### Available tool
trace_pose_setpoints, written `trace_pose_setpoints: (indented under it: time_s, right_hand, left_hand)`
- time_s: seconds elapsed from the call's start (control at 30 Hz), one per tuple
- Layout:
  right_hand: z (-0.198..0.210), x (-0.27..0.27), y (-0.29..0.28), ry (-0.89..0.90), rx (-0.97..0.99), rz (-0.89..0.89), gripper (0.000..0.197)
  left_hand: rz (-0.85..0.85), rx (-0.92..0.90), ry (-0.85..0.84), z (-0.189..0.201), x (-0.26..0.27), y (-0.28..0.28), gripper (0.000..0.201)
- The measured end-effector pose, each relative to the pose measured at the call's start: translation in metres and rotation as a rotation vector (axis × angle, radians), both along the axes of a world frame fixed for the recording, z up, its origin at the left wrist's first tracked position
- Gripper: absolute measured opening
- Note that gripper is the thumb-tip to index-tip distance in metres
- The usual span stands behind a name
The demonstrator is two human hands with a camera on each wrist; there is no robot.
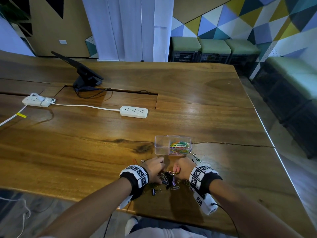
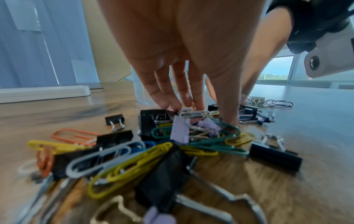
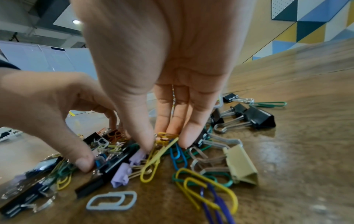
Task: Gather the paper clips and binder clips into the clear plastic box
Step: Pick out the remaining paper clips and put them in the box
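Head view: left hand (image 1: 154,169) and right hand (image 1: 183,169) are down on the table (image 1: 103,152) in the pile of clips (image 1: 167,182), the clear plastic box (image 1: 161,145) just beyond their knuckles. Left wrist view: the left hand's fingers (image 2: 162,94) and thumb close on that pile beneath the palm. Right wrist view: the right hand pinches yellow paper clips (image 3: 164,136) between thumb and fingertips, black binder clips (image 3: 256,119) to its right.

On the table (image 1: 85,152), the box (image 1: 162,145) stands at twelve o'clock from the pile of clips (image 1: 167,182), paper clips (image 1: 180,148) in its three-o'clock compartment; a power strip (image 1: 133,112) lies farther off at eleven o'clock.
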State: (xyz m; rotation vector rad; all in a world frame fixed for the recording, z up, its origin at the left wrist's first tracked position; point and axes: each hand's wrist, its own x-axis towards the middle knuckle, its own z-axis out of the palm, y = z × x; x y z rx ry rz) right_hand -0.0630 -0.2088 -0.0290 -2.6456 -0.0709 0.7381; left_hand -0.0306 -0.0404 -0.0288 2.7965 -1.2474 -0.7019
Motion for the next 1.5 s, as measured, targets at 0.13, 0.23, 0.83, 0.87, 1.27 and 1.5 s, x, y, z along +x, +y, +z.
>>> trace_pose_setpoints:
  time_s: [0.13, 0.23, 0.83, 0.87, 1.27, 1.5]
  right_hand:
    - [0.002, 0.000, 0.000, -0.011, 0.009, -0.032, 0.010]
    - [0.002, 0.000, 0.000, -0.010, 0.018, -0.059, 0.013]
    - [0.004, 0.000, -0.015, -0.070, 0.067, -0.144, 0.010]
    - [0.005, 0.001, -0.017, -0.077, 0.079, -0.168, 0.009]
    - [0.043, 0.014, -0.030, -0.260, 0.144, -0.163, 0.013]
    - [0.058, 0.036, -0.042, -0.458, 0.141, -0.255, 0.011]
  left_hand:
    - [0.050, 0.004, 0.017, 0.001, -0.005, -0.003, 0.046]
    - [0.052, 0.016, 0.000, 0.001, -0.007, -0.004, 0.045]
    - [0.125, 0.051, 0.071, 0.000, -0.004, -0.013, 0.032]
    - [0.121, 0.062, 0.074, 0.000, -0.003, -0.013, 0.030]
    - [0.176, -0.024, 0.152, 0.005, 0.004, -0.011, 0.031]
    - [0.304, -0.284, 0.273, 0.012, 0.017, -0.004, 0.023]
